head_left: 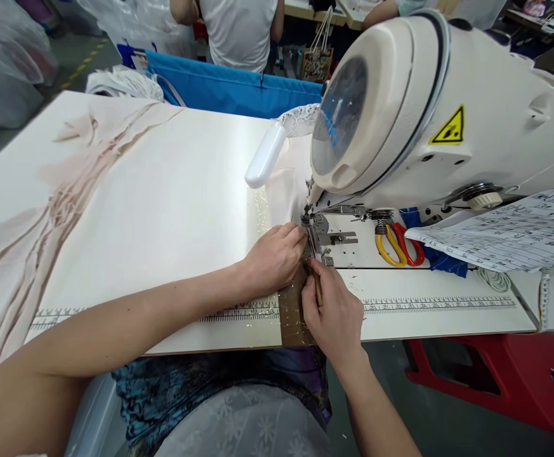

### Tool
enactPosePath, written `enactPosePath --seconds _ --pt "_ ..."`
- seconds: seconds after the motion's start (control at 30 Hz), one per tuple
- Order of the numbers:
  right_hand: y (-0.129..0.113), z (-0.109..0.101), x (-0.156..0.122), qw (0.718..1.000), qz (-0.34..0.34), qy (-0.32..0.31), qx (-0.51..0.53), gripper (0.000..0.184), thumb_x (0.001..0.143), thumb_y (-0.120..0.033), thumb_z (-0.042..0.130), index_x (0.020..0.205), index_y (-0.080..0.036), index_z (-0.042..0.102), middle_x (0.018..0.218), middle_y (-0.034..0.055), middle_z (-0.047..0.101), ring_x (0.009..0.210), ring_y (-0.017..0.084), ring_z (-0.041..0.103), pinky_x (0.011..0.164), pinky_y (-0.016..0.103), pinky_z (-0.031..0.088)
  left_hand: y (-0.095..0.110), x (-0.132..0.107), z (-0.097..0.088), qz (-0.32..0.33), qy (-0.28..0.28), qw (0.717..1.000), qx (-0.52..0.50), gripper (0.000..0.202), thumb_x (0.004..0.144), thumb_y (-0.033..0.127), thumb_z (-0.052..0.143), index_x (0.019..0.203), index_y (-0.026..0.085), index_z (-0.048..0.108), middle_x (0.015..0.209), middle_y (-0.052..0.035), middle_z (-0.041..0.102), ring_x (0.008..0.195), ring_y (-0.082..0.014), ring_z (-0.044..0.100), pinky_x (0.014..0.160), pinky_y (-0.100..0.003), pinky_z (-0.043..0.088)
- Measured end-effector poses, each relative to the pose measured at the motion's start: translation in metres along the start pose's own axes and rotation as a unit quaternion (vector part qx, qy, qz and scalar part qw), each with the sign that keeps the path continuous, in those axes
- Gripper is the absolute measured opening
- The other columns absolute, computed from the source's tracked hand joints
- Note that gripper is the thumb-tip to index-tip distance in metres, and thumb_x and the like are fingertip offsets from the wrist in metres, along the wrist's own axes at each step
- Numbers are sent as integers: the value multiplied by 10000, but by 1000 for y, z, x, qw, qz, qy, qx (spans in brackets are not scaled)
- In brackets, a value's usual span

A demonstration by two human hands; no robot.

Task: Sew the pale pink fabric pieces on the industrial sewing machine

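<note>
Head view: sewing machine (429, 108) at 2 o'clock, presser foot (308, 222) near mid-frame. Pale fabric (283, 193) on the worktop (186, 190), 11 o'clock from the foot. Left hand (277, 260) at 7 to 8 o'clock, fingers bunched just beside the foot; whether it grips fabric, cannot tell. Right hand (336, 311) at 5 o'clock, pinching a thin brownish tool (319, 291), tip unclear. Risks, my judgement: left hand so close that a slip could mean a prick; tool straying under the foot could jam; uneven tension could pucker the fabric.
</note>
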State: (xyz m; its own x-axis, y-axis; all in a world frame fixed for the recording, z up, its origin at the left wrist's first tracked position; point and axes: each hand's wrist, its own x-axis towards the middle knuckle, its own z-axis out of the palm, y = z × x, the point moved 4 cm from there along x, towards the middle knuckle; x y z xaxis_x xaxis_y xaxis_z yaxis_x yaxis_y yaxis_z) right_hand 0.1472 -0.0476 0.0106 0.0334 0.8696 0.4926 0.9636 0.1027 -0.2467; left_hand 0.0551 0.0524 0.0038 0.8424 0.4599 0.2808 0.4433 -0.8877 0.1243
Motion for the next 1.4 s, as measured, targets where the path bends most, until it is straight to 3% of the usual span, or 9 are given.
enactPosePath --seconds 0.37,0.67,0.83,1.0,1.1,1.17,1.3,1.4 --pt "-6 1 4 998 -4 -1 -68 278 998 -162 431 1142 -85 657 919 100 779 572 146 688 435 234 409 -3 2 -1 -21 6 1000 -13 357 946 171 391 1191 13 597 1222 -191 594 1076 -291 548 894 -419 521" --pt "-11 7 9 989 24 -10 -145 291 991 -161 452 1190 -108 657 927 90 786 487 145 660 396 258 375 -18 4 2 -29 19 999 -29 364 934 166 432 1239 52 596 1235 -157 609 1123 -277 550 946 -416 499" --pt "-11 -1 -1 995 22 -15 -93 321 1001 -158 415 1217 -97 644 1007 123 784 585 151 704 419 238 398 -21 2 -2 -44 20 998 -29 337 941 168 433 1222 103 606 1261 -132 613 1169 -265 541 1015 -434 462" --pt "-3 -6 -15 1000 8 23 -11 331 994 -185 435 1266 -109 609 1120 150 772 772 202 765 522 234 511 -18 -10 -21 -56 -19 997 -47 357 952 191 439 1273 100 567 1299 -140 588 1219 -256 530 1008 -416 489" --pt "3 -4 -20 999 23 42 11 365 985 -225 438 1294 -116 601 1157 161 760 842 241 774 582 269 548 -14 -39 -41 -31 -35 997 -58 343 941 188 461 1251 102 577 1280 -157 604 1181 -251 572 983 -409 511" --pt "5 -3 -21 999 28 34 28 383 980 -252 446 1296 -109 608 1147 173 761 803 253 773 569 285 539 -14 -70 -55 -50 -28 996 -67 338 953 197 451 1248 101 584 1250 -159 627 1133 -237 605 971 -393 524" --pt "4 -6 -21 999 33 25 29 400 973 -265 470 1302 -98 627 1050 184 781 737 279 763 541 312 503 -26 -154 -84 -215 26 975 -58 343 995 256 397 1246 137 600 1246 -135 643 1144 -212 614 974 -357 531" --pt "3 -5 -19 999 28 6 38 432 968 -279 463 1320 -78 614 1032 201 777 723 307 758 469 319 462 -43 -220 -112 -383 63 921 5 324 974 270 419 1193 162 631 1207 -113 661 1133 -215 620 997 -369 516"
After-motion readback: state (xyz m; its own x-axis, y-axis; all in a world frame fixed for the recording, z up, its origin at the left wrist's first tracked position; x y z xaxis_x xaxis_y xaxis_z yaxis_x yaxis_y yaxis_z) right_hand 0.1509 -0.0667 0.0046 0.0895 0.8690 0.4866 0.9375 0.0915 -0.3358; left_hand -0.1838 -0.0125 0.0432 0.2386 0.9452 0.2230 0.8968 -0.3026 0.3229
